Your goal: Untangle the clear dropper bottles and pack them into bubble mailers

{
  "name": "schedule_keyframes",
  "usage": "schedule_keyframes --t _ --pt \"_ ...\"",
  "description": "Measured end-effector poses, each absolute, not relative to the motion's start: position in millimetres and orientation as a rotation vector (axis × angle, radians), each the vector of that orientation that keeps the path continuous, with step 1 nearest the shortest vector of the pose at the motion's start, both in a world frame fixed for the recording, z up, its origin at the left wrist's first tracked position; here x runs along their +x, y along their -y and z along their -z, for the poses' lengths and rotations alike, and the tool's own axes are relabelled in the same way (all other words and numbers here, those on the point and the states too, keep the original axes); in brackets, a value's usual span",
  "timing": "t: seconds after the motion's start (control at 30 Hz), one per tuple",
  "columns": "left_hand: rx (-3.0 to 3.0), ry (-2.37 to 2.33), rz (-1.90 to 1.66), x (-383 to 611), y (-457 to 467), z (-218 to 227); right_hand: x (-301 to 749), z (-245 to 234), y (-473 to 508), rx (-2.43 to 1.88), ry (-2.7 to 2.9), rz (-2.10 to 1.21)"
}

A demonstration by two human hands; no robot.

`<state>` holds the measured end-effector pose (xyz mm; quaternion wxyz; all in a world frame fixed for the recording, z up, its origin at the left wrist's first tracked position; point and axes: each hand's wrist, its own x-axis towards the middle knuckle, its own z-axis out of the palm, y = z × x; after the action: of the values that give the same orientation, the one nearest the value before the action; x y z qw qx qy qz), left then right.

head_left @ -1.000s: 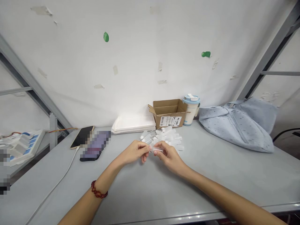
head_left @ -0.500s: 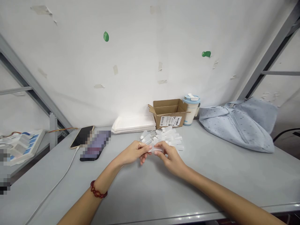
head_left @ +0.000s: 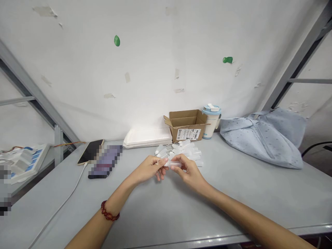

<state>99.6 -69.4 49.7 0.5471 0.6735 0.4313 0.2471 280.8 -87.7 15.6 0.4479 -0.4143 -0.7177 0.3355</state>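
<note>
Between my two hands is a small translucent plastic tube (head_left: 174,164), lying roughly sideways above the grey table. My left hand (head_left: 153,168) pinches its left end with thumb and fingers, where a white tip shows in part. On the tube's right part, the thumb and fingers of my right hand (head_left: 188,173) are closed. Just behind my hands lies a loose pile of similar translucent tubes (head_left: 186,148), several of them overlapping. My fingers hide the nearest part of that pile.
Behind the pile stand an open cardboard box (head_left: 188,133), a stack of white trays or sheets (head_left: 147,137) and a lidded cup (head_left: 210,122). A blue-grey cloth bag (head_left: 261,140) lies right. Two phones, one a black-screened phone (head_left: 90,152), and a white cable (head_left: 64,204) lie left.
Both hands stay in almost the same place around the tube. The left thumb and fingers have shifted slightly on its left end, and more of the tube's white end shows.
</note>
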Motion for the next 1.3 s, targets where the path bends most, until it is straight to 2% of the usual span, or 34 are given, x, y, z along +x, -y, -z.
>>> schedule_keyframes --t 0.43,0.67,0.8,1.1,1.3 --pt "1.552 -1.052 -0.548 100.9 73.2 -53.8 282.8 -19.8 90.4 -1.013 1.813 -0.78" --pt "1.794 -1.057 -0.628 106.3 80.7 -57.4 285.8 -19.7 84.0 -0.972 1.598 -1.21" --pt "1.858 -1.119 -0.693 110.4 82.8 -59.2 284.3 -19.3 81.9 -0.995 1.509 -1.299" --pt "1.562 -1.0 -0.605 104.5 74.0 -48.8 284.1 -19.7 83.9 -0.952 1.617 -1.101" --pt "1.618 -1.033 -0.605 103.0 74.6 -49.5 285.0 -22.0 87.2 -0.984 1.692 -1.091"
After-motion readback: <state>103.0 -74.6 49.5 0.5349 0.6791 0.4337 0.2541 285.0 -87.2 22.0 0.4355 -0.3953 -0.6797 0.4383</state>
